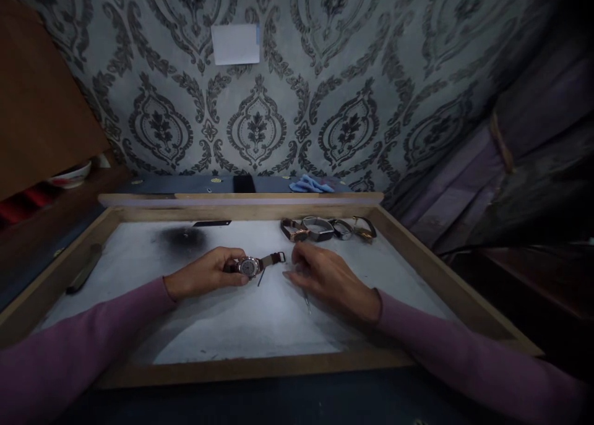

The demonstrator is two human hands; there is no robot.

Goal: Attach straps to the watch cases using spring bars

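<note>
My left hand [216,273] is closed around one side of a wristwatch [249,267], with thumb and fingers at the case. The watch has a round face, and its dark strap stretches right to a buckle. Just right of that buckle is my right hand [327,279], its thumb and forefinger apart and its other fingers partly hidden. A slim metal tool [307,302] shows below the right hand; I cannot tell if it is touched. Under the strap lies a thin dark rod [261,278].
A wooden-rimmed tray [260,366] with a white base surrounds the work. Several watches [318,228] line its back right. A dark flat strip [212,223] lies at the back, and a dark-handled tool [84,269] at the left. A blue cloth [310,184] rests behind the rim.
</note>
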